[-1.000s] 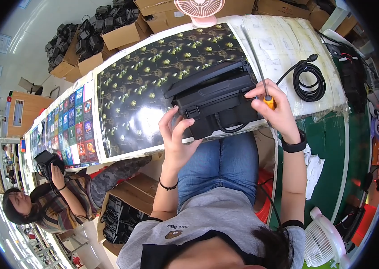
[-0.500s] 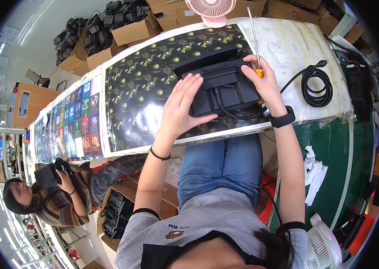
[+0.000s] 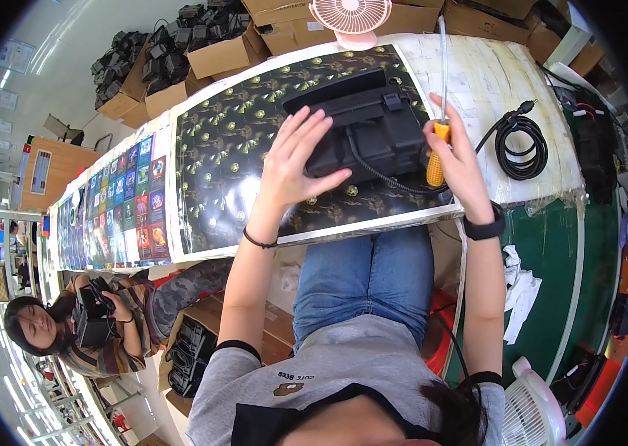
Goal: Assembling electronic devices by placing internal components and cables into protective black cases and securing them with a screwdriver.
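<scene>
A black boxy device (image 3: 402, 135) with a long raised flap (image 3: 338, 91) lies on the dark patterned mat (image 3: 217, 175). A ribbed black cord (image 3: 373, 172) curves across its front to the right. My left hand (image 3: 293, 160) is open at the device's left end, fingers and thumb apart; whether it touches cannot be seen. My right hand (image 3: 465, 152) is closed round a screwdriver (image 3: 435, 171) with a yellow handle, its long shaft pointing away from me. This hand is just right of the device. Farther right sits a coiled black power cable (image 3: 503, 151).
A pink fan (image 3: 355, 39) stands at the table's far edge. Open cartons (image 3: 221, 56) of black devices are behind it. At the left, another person (image 3: 109, 346) holds a black device (image 3: 92, 321). White scraps (image 3: 523, 293) lie on the green surface (image 3: 552, 245).
My right hand has come off the device and moved right with the screwdriver. My left hand has shifted slightly left. The device has turned and shifted a little. The other person's device has moved.
</scene>
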Motion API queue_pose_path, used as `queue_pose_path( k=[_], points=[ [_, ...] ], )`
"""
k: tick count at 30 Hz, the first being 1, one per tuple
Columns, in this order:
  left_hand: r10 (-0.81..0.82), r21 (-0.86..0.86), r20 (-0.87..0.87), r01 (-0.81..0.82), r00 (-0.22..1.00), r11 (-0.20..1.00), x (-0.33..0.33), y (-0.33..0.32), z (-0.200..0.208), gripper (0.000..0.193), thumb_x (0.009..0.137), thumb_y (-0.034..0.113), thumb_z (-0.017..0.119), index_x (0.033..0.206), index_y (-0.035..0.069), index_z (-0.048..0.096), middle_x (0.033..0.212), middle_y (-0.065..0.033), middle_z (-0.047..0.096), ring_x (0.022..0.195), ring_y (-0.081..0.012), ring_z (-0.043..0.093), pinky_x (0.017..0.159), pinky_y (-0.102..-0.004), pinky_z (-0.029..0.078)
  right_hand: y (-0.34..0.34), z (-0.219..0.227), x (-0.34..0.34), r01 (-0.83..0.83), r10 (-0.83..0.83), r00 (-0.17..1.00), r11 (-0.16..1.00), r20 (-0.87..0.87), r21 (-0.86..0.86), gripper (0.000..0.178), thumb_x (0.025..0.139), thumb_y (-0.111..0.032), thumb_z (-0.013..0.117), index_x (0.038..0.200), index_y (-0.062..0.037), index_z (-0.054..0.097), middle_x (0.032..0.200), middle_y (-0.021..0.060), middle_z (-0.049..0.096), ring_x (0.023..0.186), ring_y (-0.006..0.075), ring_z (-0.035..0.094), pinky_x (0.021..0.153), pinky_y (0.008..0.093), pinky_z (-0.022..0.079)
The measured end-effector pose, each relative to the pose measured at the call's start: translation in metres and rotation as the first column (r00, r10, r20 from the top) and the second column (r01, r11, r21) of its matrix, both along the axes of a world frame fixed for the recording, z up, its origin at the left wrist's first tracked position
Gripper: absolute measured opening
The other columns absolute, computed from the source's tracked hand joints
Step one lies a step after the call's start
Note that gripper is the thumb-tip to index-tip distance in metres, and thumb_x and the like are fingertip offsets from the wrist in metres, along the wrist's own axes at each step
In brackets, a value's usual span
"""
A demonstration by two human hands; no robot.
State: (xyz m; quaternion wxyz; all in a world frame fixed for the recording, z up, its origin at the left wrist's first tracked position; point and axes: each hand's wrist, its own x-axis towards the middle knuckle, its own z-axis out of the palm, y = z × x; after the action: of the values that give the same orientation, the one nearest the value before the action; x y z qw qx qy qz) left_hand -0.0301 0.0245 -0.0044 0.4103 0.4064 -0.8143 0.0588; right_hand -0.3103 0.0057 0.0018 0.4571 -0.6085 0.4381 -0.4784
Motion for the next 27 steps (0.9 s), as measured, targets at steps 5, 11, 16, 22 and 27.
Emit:
queue_pose_path(
  k=[5,11,16,22,27],
  points=[
    [0.046,0.033,-0.048,-0.044,0.998,0.999,-0.001,-0.014,0.006,0.063,0.064,0.032,0.087,0.117,0.003,0.066,0.123,-0.0138,0.065,0.122,-0.0336,0.057,0.102,-0.0429,0.047,0.038,0.05,-0.007,0.203,-0.355,0.889,0.872,-0.29,-0.444,0.053,0.096,-0.004,0.057,0.146,-0.0077,0.041,0.093,0.0111,0.064,0.076,0.0177,0.061,0.071,0.0303,0.051],
    [0.107,0.01,-0.056,-0.107,0.993,0.994,-0.012,-0.005,0.001,0.063,0.064,0.032,0.087,0.116,0.002,0.066,0.125,-0.0156,0.063,0.122,-0.0362,0.056,0.101,-0.0435,0.048,0.076,0.087,-0.016,-0.03,-0.335,0.692,0.872,-0.64,-0.488,0.058,0.086,-0.001,0.063,0.141,-0.0147,0.05,0.085,0.0162,0.065,0.069,0.0297,0.065,0.064,0.0373,0.053],
    [0.215,-0.067,0.016,-0.214,0.976,0.975,-0.02,0.005,-0.013,0.063,0.064,0.03,0.087,0.115,0.001,0.065,0.127,-0.0171,0.06,0.122,-0.0379,0.053,0.101,-0.0457,0.047,0.078,0.07,-0.01,-0.248,-0.164,0.412,0.926,-0.896,-0.284,0.047,0.085,-0.008,0.063,0.132,-0.0125,0.057,0.072,0.0089,0.062,0.061,0.027,0.066,0.056,0.0377,0.053],
    [0.291,-0.033,0.006,-0.29,0.957,0.956,-0.018,0.011,-0.02,0.065,0.062,0.027,0.088,0.118,0.004,0.064,0.129,-0.0136,0.057,0.126,-0.0372,0.049,0.104,-0.0463,0.043,0.068,0.047,-0.001,-0.315,-0.048,0.415,0.929,-0.908,-0.193,0.053,0.088,-0.008,0.059,0.139,-0.0079,0.048,0.073,0.0122,0.063,0.062,0.0292,0.066,0.056,0.0388,0.053],
    [0.298,-0.001,-0.017,-0.298,0.954,0.955,-0.017,0.01,-0.022,0.065,0.064,0.026,0.087,0.12,0.005,0.061,0.13,-0.0128,0.055,0.128,-0.037,0.045,0.105,-0.0469,0.041,0.066,0.017,0.01,-0.329,0.069,0.401,0.941,-0.913,-0.073,0.064,0.092,-0.01,0.057,0.15,-0.0097,0.029,0.074,0.0177,0.063,0.058,0.0371,0.063,0.055,0.0454,0.052]
  ],
)
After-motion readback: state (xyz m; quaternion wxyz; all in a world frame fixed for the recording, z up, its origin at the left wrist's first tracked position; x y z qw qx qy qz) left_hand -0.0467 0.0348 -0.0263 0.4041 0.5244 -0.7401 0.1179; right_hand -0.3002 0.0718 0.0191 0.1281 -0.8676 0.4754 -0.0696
